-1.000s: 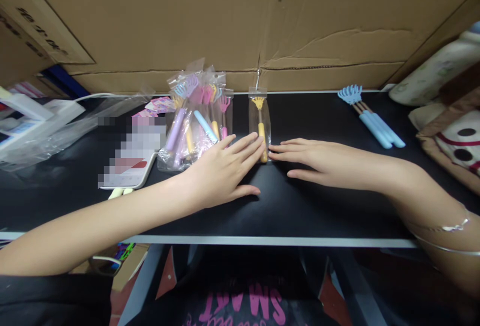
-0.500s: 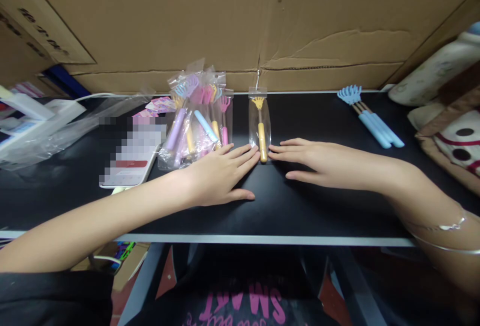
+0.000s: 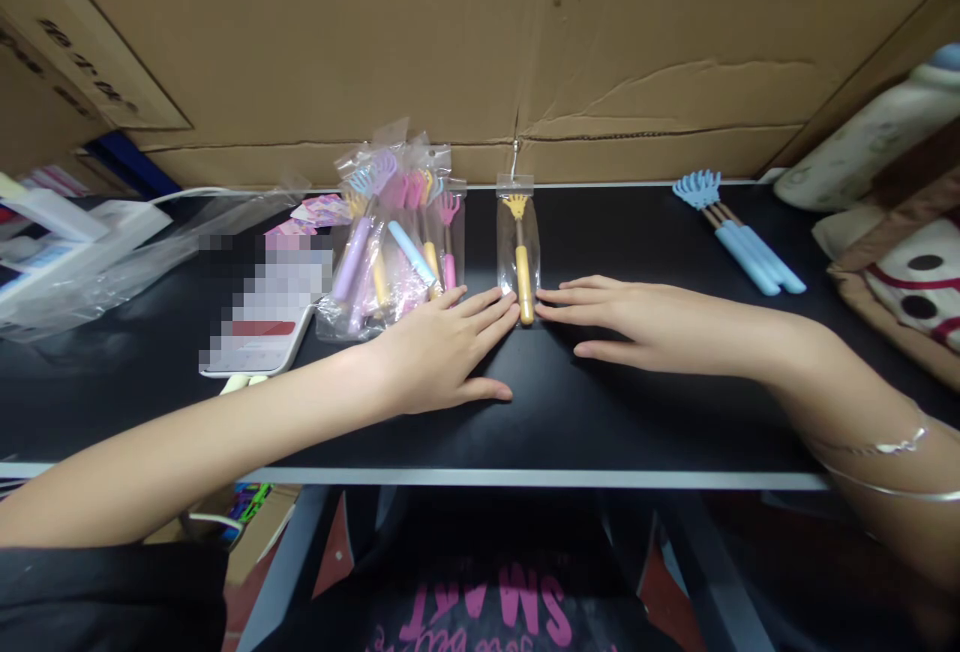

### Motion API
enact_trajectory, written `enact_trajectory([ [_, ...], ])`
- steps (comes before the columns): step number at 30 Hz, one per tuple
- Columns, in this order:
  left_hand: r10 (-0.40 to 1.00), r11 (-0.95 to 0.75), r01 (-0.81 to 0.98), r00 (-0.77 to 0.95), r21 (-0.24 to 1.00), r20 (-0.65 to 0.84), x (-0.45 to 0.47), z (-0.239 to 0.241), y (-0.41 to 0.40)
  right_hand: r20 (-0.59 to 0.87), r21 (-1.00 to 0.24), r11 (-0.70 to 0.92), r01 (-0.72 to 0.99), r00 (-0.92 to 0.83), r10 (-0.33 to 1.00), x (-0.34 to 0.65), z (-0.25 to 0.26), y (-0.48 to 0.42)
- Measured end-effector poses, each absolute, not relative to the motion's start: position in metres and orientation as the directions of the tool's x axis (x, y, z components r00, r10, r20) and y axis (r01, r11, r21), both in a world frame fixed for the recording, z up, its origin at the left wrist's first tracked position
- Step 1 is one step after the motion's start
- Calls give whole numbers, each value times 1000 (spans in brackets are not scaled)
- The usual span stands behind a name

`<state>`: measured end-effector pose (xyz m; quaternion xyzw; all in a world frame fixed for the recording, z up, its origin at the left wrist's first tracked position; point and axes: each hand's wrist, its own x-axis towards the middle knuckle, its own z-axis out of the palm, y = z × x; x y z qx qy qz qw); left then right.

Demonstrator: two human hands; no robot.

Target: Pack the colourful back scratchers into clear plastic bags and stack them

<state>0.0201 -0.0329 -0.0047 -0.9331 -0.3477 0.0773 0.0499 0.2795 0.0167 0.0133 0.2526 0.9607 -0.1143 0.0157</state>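
A yellow back scratcher in a clear bag [image 3: 518,244] lies on the black table [image 3: 570,412], handle end toward me. My left hand [image 3: 439,347] lies flat on the table with fingers stretched out, its fingertips at the bag's lower left edge. My right hand [image 3: 637,322] also lies flat and open, fingertips touching the bag's lower right edge. Neither hand holds anything.
A pile of bagged pastel scratchers [image 3: 394,237] sits left of the single bag. Loose blue scratchers [image 3: 739,232] lie at the back right. Cardboard boxes [image 3: 480,42] wall the back. A phone-like device [image 3: 259,327], plastic bags [image 3: 112,262] and a cushion [image 3: 907,292] flank the sides.
My left hand slid slightly back toward me, off the bag's lower part, so its fingertips now rest at the bag's edge. My right hand has barely moved.
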Motion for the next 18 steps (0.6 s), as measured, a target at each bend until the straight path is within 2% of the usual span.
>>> enact_trajectory([
  [3,658,-749,635,747,-190,-98,23,-3,-35,-92,-186,848,497,-868,488,279,13,17],
  [6,681,-712,657,732,-249,-15,28,-2,-38,-32,-135,856,499,-866,499,274,12,17],
  [12,709,-641,715,691,-279,144,37,-2,-38,172,71,868,492,-863,475,257,4,19],
  [18,692,-627,721,689,-294,213,36,-3,-31,256,248,837,488,-866,429,247,-3,19],
])
